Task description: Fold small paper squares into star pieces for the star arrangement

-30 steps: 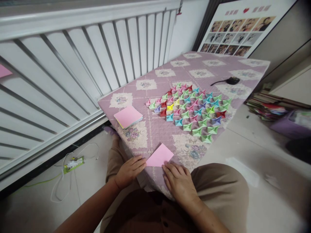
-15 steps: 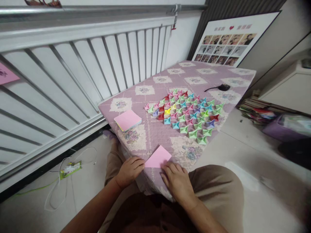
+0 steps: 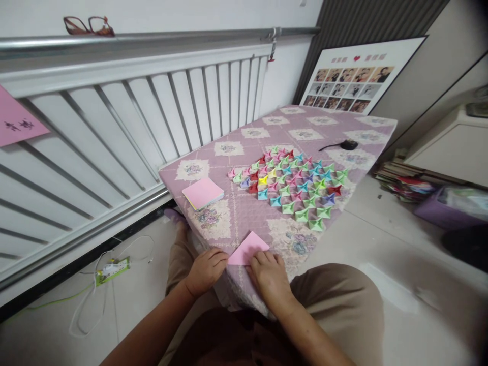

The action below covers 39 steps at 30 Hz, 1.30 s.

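A single pink paper square (image 3: pixel 247 248) lies at the near edge of a small table covered with a purple floral cloth (image 3: pixel 244 203). My left hand (image 3: pixel 206 270) rests with curled fingers at the paper's left corner. My right hand (image 3: pixel 269 277) lies flat with its fingertips pressing on the paper's near right edge. Further back on the cloth sits a stack of pink paper squares (image 3: pixel 203 193). To its right, several small folded paper stars in many colours (image 3: pixel 292 185) are laid out in rows.
A white slatted bed rail (image 3: pixel 114 127) runs along the left, with red glasses (image 3: pixel 88 25) on top. A black corded object (image 3: pixel 345 145) lies at the table's far side. A framed photo board (image 3: pixel 354 76) leans behind. Books (image 3: pixel 404 180) and a purple bin (image 3: pixel 453 206) stand on the floor at the right.
My right hand has slid left and forward over the paper's near edge, covering more of it. The camera has tilted up a little.
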Available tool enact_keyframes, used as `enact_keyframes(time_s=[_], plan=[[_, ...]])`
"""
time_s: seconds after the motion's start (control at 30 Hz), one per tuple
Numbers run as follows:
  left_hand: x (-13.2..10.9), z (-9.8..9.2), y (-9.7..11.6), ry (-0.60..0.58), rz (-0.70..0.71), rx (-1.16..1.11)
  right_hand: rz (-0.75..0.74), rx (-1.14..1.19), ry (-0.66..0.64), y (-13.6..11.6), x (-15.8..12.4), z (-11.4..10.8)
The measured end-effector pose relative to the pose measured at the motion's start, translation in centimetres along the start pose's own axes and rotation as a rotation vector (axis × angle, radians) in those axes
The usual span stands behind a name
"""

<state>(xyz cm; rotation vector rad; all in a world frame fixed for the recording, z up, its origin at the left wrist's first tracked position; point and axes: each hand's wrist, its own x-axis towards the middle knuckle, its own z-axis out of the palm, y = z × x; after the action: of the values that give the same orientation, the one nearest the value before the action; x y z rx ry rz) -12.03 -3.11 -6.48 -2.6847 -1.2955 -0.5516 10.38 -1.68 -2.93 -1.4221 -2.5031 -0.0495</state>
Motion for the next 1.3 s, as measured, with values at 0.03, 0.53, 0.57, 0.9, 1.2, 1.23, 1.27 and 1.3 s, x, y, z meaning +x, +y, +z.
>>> enact_keyframes(time_s=[0.03, 0.53, 0.57, 0.9, 1.2, 1.23, 1.27, 1.3], plan=[[0.2, -0.1, 0.1, 0.011, -0.008, 0.002, -0.03, -0.003, 0.007, -0.1, 0.2, 0.1], [6.5, -9.2, 1.6, 0.521, -0.198, -0.224, 0.133, 0.691, 0.13, 1.2, 2.2, -3.3], [6.8, -9.6, 1.5, 0.593, -0.242, -0.277, 0.237, 0.826, 0.105, 1.6, 2.4, -3.4], [5.4, -3.6, 4.2, 0.169, -0.355, -0.346, 0.61, 1.0, -0.004, 4.5, 2.6, -0.1], [6.6, 0.5, 7.8, -0.082, -0.44, -0.196, 0.42, 0.563, -0.03, 5.3, 2.2, 0.1], [6.8, 0.5, 7.7, -0.089, -0.433, -0.177, 0.393, 0.476, -0.046, 5.3, 2.2, 0.1], [6.9, 0.5, 7.7, -0.092, -0.422, -0.158, 0.364, 0.386, -0.053, 5.4, 2.1, 0.1], [7.0, 0.5, 7.7, -0.092, -0.41, -0.142, 0.33, 0.305, -0.05, 5.4, 2.0, 0.1]])
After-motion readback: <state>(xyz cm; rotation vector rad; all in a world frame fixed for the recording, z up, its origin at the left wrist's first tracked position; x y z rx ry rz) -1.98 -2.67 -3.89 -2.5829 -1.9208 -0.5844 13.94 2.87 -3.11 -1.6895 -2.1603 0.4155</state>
